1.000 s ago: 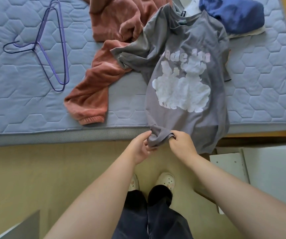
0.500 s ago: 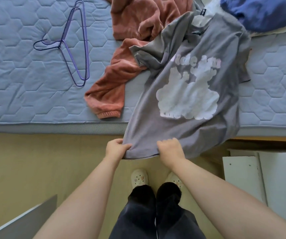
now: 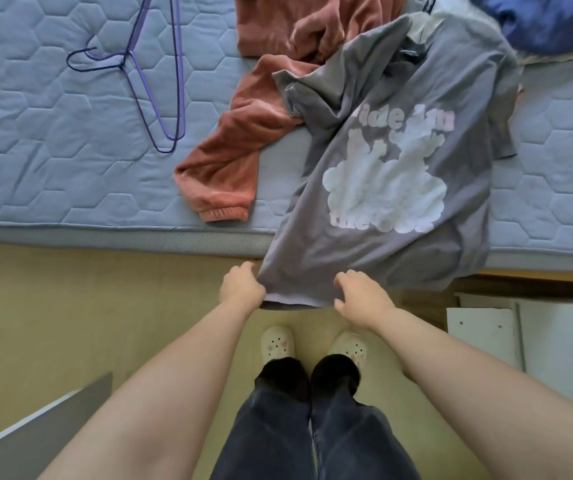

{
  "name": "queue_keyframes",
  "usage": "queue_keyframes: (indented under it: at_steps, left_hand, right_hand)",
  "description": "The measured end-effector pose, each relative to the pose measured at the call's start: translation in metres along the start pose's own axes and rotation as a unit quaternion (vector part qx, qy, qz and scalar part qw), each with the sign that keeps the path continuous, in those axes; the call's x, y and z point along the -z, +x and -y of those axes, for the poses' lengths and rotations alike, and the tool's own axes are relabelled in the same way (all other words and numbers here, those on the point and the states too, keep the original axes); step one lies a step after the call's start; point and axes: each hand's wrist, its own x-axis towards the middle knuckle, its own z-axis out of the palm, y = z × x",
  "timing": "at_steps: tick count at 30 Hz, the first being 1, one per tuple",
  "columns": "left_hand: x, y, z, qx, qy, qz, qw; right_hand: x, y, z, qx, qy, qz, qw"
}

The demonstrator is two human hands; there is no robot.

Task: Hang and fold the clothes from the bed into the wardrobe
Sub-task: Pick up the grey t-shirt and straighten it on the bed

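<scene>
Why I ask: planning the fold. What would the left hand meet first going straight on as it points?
The left hand grips the grey T-shirt hem, so first more of that hanging cloth, then probably the mattress side edge behind it; depth is unclear.

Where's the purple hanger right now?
Head view, upper left: the purple hanger lies flat on the quilted mattress, left of the rust sweater, untouched.

The grey T-shirt carries puffy pale lettering above and below a white cloud-like print. In the upper line only "ade" reads clearly. The lower line begins "the" and then blurs, and the mark on the small black neck label is too small to read.
</scene>
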Motion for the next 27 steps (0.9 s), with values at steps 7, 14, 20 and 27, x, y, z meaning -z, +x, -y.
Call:
queue_keyframes:
  at_steps: [7,14,20,27]
  left_hand:
    - [-0.021,-0.001,-0.083,-0.142,0.02,0.028,0.989]
    - [-0.071,0.004,-0.179,-0.228,0.064,0.065,0.969]
    - [-0.118,0.016,-0.247,-0.283,0.082,0.053,0.954]
    - [-0.147,0.01,-0.286,-0.273,0.076,-0.039,0.958]
  right_hand:
    - [0.011,0.005,-0.03,-0.129,0.132,-0.055,0.981]
    - [0.035,0.003,-0.135,-0.236,0.183,-0.142,0.944]
    - [0.055,0.02,-0.24,-0.376,0.247,-0.254,0.856]
    - [0.07,0.034,-0.29,-0.198,0.249,-0.118,0.941]
